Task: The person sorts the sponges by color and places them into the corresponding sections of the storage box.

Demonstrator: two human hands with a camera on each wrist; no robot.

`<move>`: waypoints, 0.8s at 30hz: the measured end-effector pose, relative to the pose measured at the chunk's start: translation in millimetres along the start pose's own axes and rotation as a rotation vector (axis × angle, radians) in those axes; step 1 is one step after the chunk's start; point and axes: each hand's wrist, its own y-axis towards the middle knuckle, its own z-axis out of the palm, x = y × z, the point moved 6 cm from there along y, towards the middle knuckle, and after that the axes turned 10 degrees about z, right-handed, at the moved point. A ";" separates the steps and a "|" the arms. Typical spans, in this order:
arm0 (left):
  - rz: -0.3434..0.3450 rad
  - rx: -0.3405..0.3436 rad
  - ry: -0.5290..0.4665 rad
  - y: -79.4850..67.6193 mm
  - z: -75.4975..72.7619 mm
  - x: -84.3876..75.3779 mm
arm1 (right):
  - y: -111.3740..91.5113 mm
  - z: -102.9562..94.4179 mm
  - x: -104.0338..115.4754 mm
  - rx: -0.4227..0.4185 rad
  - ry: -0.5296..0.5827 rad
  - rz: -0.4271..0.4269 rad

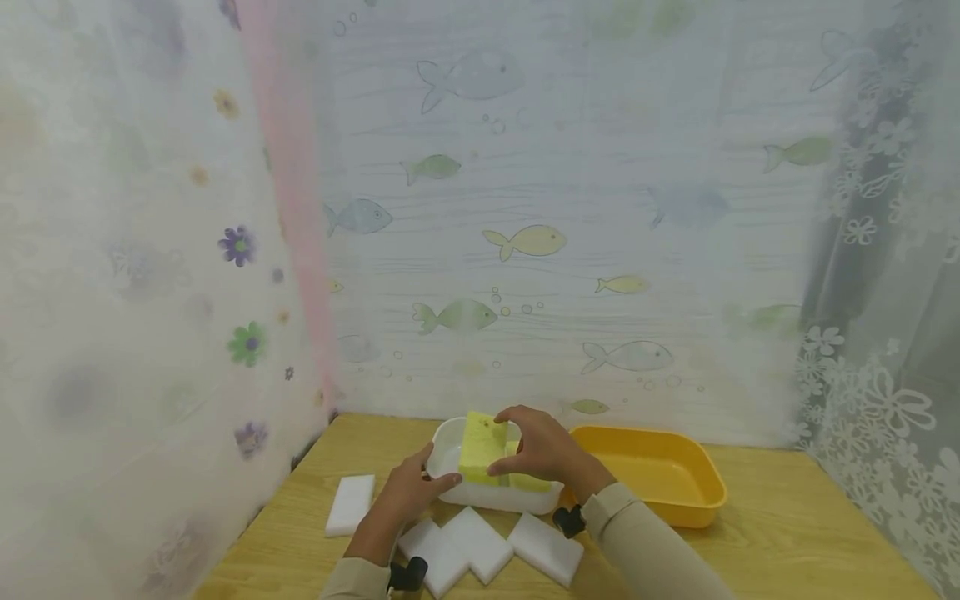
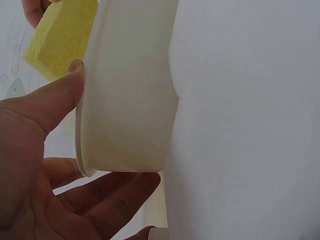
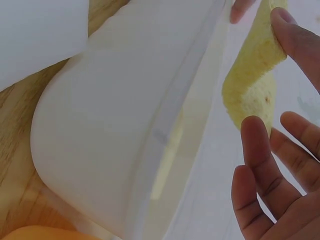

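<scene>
Over the white basin (image 1: 498, 497), my right hand (image 1: 543, 446) pinches a yellow sponge (image 1: 480, 447) between thumb and fingers. The sponge is tilted and raised above the rim, as the right wrist view shows. My left hand (image 1: 411, 487) holds the basin's left end, its thumb (image 2: 70, 87) at the rim and its fingers curled against the side wall. More yellow sponge (image 1: 528, 482) lies inside the basin on the right, partly behind my right hand.
An orange basin (image 1: 652, 471) stands at the right, beside the white one. Several white sponge blocks (image 1: 546, 547) lie in front, and another white block (image 1: 350, 505) lies at the left. Printed curtains (image 1: 525, 208) hang behind the wooden table (image 1: 787, 533).
</scene>
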 end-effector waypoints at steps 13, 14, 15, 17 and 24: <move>0.002 -0.003 0.004 -0.2 0.4 0.6 | 6.7 15.6 -7.6 0.017 0.038 0.025; 0.002 -0.004 0.004 0.0 0.3 0.5 | 7.0 15.7 -7.6 0.015 0.041 0.025; 0.001 -0.005 0.002 -0.1 0.3 0.3 | 7.2 15.6 -7.5 0.013 0.042 0.026; -0.001 -0.006 0.002 0.0 0.2 0.0 | 7.6 15.7 -7.7 0.012 0.040 0.024; -0.011 -0.008 0.022 1.7 0.8 2.1 | 10.7 18.8 -10.6 0.019 0.024 0.021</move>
